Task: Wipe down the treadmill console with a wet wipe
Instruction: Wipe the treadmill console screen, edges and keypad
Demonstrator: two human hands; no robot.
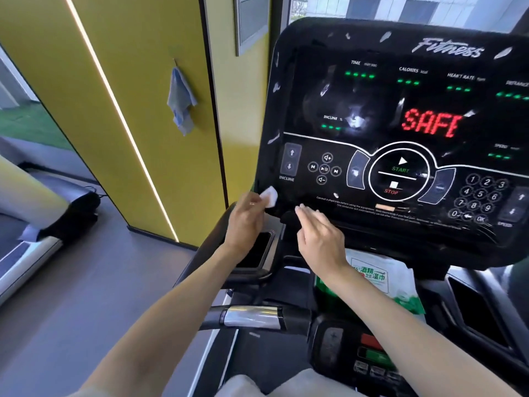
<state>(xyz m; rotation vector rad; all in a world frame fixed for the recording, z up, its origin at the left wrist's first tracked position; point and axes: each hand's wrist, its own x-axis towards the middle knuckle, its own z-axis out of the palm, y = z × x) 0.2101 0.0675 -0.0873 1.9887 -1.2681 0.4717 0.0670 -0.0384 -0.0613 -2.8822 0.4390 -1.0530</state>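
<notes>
The black treadmill console (400, 133) fills the upper right, lit with red "SAFE" and green dashes, with white flecks scattered over its surface. My left hand (246, 222) is at the console's lower left corner, shut on a small folded white wet wipe (270, 196) that touches the panel below the INCLINE buttons. My right hand (320, 236) hovers just right of it, fingers extended and apart, holding nothing, near the console's bottom edge.
A green and white wet wipe pack (380, 279) lies in the tray below the console. A handlebar with a silver sensor (252, 316) crosses below my arms. A blue cloth (181, 100) hangs on the yellow wall at left. Another treadmill (25, 247) stands far left.
</notes>
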